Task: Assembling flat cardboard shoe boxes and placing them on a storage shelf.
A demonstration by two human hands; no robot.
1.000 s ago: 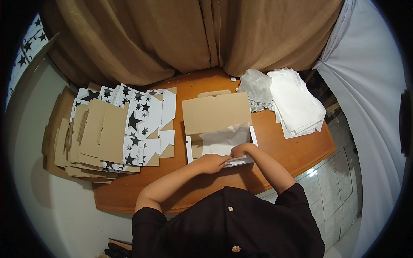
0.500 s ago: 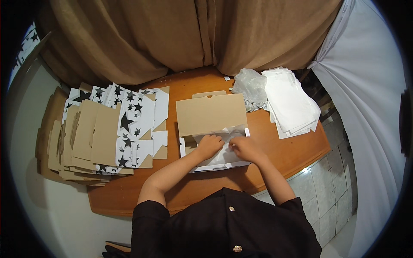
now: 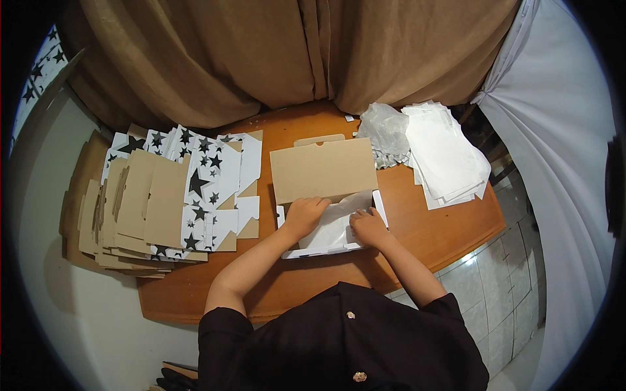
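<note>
Cardboard box (image 3: pixel 324 251) is sitting open near the middle of the table (image 3: pixel 433 238); taking it as a clock's centre, both forearms are coming in from below, around seven and five. Its lid (image 3: pixel 324 169) is leaning back toward twelve, probably so that both hands are getting free access from above. Inside, a white sheet (image 3: pixel 334 225) is covering much of the floor and is rising toward one o'clock. The left hand (image 3: pixel 305 217) is bending over the sheet's left side at ten, knuckles up; its fingertips are not showing, so I cannot tell whether it is pinching or merely pressing. The right hand (image 3: pixel 369 228) is touching the sheet near three, fingers bent and slightly apart; whether they are gripping any of it, I cannot tell. The hands are seemingly steadying opposite sides of something light.

A pile of flattened boxes (image 3: pixel 163 202) is lying at nine and a paper stack (image 3: pixel 447 156) at two, presumably leaving the middle for handling.

The lid is showing plain brown board with a small notch, while the box's near wall is showing white. The sheet is looking thin and creased. The flattened boxes are overlapping, with angular tabs and black stars on white faces. The stacked paper is fanning unevenly. At one, a translucent plastic bag (image 3: pixel 383 122) is slumping in soft wrinkles.
</note>
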